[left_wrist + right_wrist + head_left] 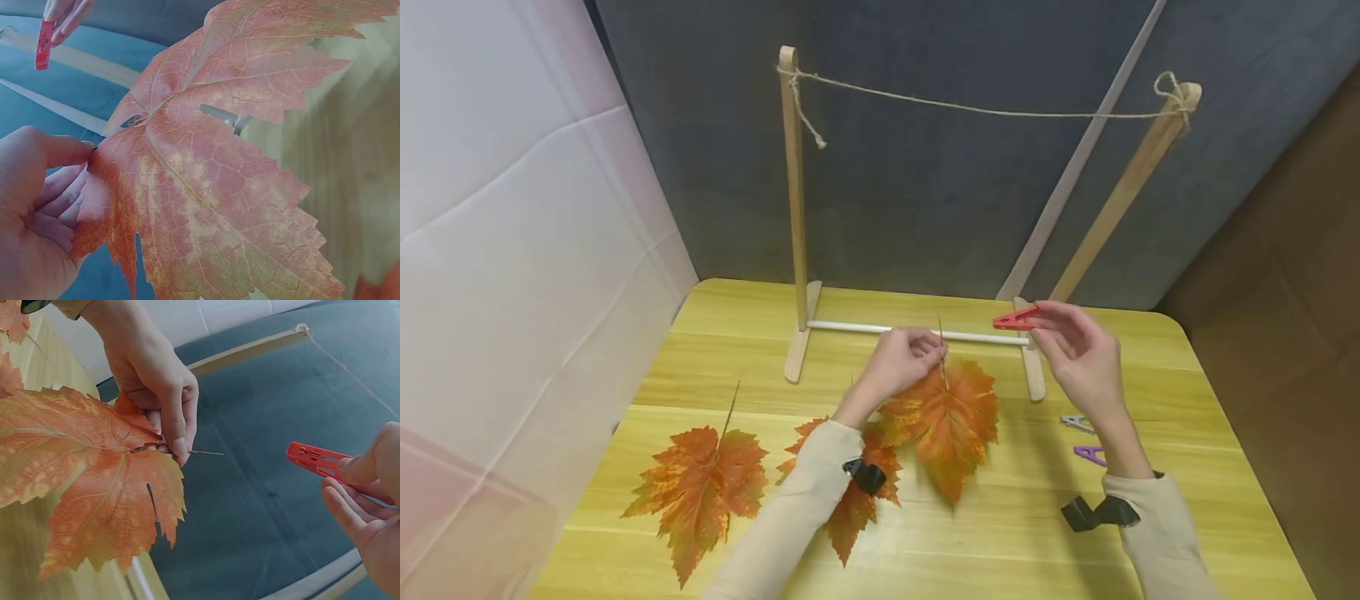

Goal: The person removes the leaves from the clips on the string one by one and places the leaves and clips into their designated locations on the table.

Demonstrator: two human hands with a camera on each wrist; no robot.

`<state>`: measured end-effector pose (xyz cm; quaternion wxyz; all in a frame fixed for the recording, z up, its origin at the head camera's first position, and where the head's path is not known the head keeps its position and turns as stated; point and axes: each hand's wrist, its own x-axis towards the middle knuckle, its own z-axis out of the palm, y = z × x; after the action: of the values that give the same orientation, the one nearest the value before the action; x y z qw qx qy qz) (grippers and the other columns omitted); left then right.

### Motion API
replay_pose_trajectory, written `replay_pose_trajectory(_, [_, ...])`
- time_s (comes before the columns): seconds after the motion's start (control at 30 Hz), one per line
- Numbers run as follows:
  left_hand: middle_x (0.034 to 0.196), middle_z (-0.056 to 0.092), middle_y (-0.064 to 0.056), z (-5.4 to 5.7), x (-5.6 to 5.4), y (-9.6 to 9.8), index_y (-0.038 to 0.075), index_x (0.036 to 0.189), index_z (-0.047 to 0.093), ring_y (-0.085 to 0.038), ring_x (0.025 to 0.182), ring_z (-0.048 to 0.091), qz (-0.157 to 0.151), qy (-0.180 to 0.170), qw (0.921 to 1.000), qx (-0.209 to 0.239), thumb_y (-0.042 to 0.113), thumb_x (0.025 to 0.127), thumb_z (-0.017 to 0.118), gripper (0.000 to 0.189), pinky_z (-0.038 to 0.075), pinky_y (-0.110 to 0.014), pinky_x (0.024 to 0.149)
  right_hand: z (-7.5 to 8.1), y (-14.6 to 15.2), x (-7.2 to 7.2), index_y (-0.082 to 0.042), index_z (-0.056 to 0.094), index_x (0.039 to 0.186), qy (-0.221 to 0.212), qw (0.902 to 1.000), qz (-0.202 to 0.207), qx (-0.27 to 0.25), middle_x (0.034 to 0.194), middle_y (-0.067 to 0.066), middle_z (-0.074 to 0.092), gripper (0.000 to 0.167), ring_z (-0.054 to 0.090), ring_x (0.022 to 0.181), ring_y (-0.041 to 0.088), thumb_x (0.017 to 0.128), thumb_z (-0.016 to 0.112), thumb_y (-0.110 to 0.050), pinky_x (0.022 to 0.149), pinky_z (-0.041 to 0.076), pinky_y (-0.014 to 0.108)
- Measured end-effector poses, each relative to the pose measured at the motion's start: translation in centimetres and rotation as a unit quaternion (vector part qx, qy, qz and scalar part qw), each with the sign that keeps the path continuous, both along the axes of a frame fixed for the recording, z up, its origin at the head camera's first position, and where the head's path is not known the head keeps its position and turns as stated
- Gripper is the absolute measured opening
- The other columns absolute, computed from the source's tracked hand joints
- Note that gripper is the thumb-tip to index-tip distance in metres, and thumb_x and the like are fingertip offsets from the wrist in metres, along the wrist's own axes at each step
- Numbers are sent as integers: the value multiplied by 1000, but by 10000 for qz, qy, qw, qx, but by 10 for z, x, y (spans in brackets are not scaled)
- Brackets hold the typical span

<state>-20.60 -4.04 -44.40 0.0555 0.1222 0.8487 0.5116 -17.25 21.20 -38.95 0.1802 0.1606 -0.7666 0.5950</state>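
Note:
An orange-red maple leaf (952,425) hangs from my left hand (904,360), whose thumb and fingers pinch its thin stem (206,452) close to the blade. In the right wrist view the stem's tip sticks out past the fingertips. My right hand (1084,354) holds a red clothespin (1015,319) by one end, its other end pointing left toward the leaf. Both hands are raised in front of the wooden stand's white crossbar (985,337). Above them a thin twine (955,105) runs between the stand's two posts, with nothing hung on it.
Two more maple leaves lie on the yellow table, one at the left (700,492) and another (850,521) partly under my left forearm. A grey clothespin (1077,423) and a purple clothespin (1090,454) lie beside my right wrist. Wooden posts (793,192) rise at both sides.

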Motion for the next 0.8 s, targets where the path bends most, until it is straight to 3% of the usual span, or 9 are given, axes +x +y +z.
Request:
replay_pose_trajectory(0.47, [92, 74, -6, -31, 15, 28, 5, 102, 75, -12, 80, 70, -292, -485, 9984, 15, 17, 95, 70, 15, 57, -24, 72, -40, 29, 32, 12, 60, 127, -522, 9983, -263, -3, 108, -14, 71, 34, 68, 98, 0, 93, 62, 12, 92, 52, 13])
replay_pose_trajectory(0.8, [87, 74, -3, -46, 17, 42, 5, 99, 74, -10, 76, 68, -375, -660, 9971, -10, 16, 95, 70, 13, 56, -23, 69, -65, 49, 56, 11, 61, 128, -1028, 9931, -489, 270, 105, -21, 71, 32, 68, 98, -5, 97, 62, 4, 89, 51, 10])
